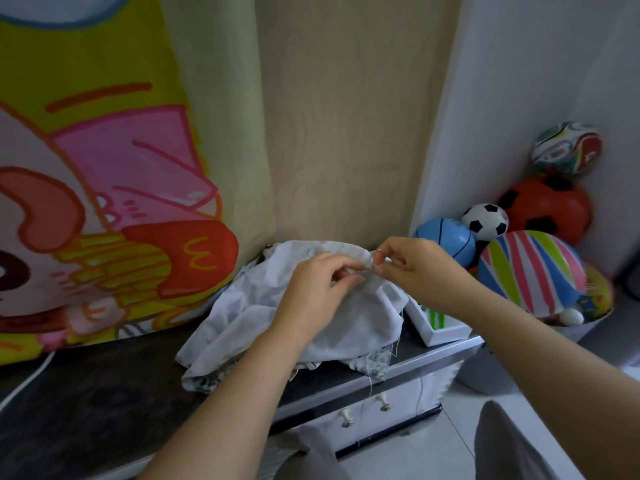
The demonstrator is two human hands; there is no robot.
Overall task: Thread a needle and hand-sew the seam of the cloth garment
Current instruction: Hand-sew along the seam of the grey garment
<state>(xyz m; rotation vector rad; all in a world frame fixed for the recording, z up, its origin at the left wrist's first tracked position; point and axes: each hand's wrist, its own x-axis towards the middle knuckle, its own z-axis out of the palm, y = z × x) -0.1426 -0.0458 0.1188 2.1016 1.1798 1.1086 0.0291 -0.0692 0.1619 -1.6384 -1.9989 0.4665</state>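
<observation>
Step in hand: sewing the seam, judged from both hands meeting at one raised fold of the white cloth garment [346, 317]; threading looks done.
Left hand [322, 282]: fingers curled, pinching the fold and holding it up off the heap.
Right hand [415, 265]: thumb and fingertips pinched together just beside the left fingertips, seemingly on the thin metal needle [367, 268], which shows only as a small glint.
Hands together: close over the seam, almost touching, forearms reaching in from the front edge of the dark mottled desk [104, 393].
Garment place: heaped on the desk toward its right end, its far side against the back wall, its near hem drooping over the front edge.
Garment long axis: slanting from the front edge up toward the back right corner; the seam fold is at the far, high end.
Needle direction: apparently lying across, from the right hand toward the left; tip and eye too small to tell apart.
Thread: pale loose strands [370, 379] hanging below the front edge; the working thread not made out.
Next move calls for: a firm pinch on the needle, a steady taut fold, and a push through both layers close to the edge, then a long pull clear.
Nearby: open white box [446, 332] at the right end of the desk, just beside the garment.
</observation>
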